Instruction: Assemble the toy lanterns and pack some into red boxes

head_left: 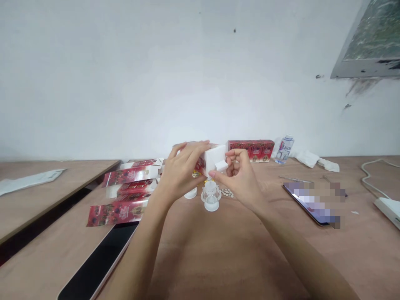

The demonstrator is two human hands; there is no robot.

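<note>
My left hand [184,168] grasps a box [215,156], red along its side and white at the end facing me. My right hand [240,175] is at that end, thumb and curled fingers by the white flap [221,166]; whether they pinch it or only press on it, I cannot tell. I hold the box up over the table [203,258], just behind and above a white lantern [211,200] that stands upright. Left of the lantern is a white base [190,193], its top partly hidden by my left hand; to the right lie small white discs [227,193]. Flattened red cartons [115,213] lie by my left arm, overlapping the end of a dark tablet [100,262]. Beyond my right hand, red boxes [256,151] stand in a row at the wall [200,83], near a bottle [284,150]. A phone [303,204] lies farther right.
</note>
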